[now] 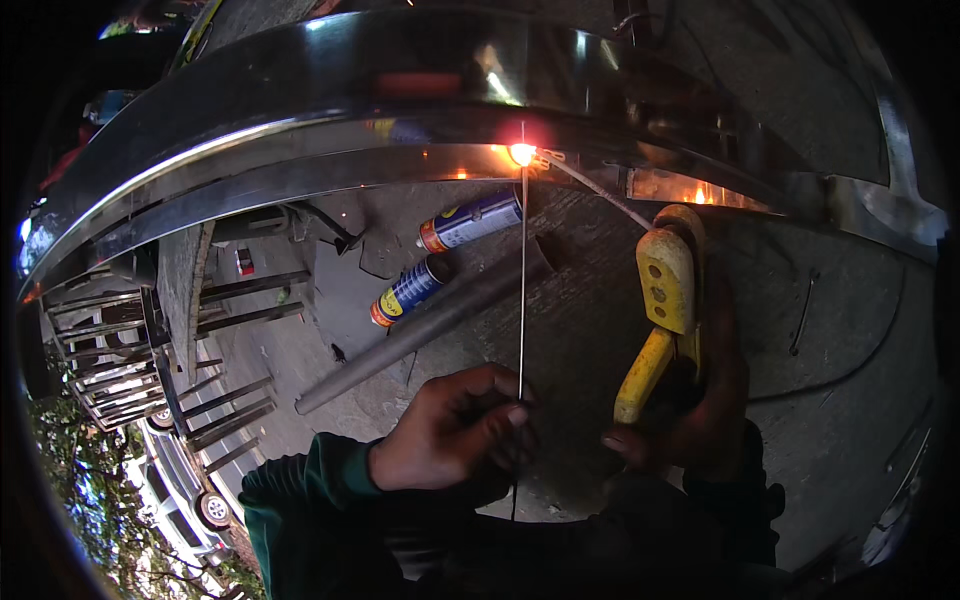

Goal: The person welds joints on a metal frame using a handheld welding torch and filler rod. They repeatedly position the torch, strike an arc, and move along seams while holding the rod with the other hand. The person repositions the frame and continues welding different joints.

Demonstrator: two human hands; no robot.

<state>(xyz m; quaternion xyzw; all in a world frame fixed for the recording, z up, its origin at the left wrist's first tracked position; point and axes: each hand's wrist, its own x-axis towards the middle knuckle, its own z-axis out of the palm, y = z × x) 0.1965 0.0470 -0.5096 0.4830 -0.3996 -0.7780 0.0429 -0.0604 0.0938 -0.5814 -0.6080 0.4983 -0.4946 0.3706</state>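
Note:
My left hand [455, 428] pinches a thin straight metal rod [523, 290] between thumb and fingers. The rod's far part runs to a glowing spot on a shiny, curved metal beam [330, 75]. In my right hand [705, 420] is a yellow welding electrode holder [668, 280]; the fingers wrap round its handle and are partly in shadow. A welding electrode [600, 192] sticks out of its jaws toward the beam. Where its tip meets the metal edge, a bright arc [522, 154] burns beside the rod. Glare hides the exact contact.
Below the beam lie two blue spray cans [472, 220] [412, 290] and a long grey pipe [430, 325] on the concrete floor [780, 330]. A cable [850, 380] curves at right. At left stand metal bar frames [215, 410], with a parked car [185, 495] beyond.

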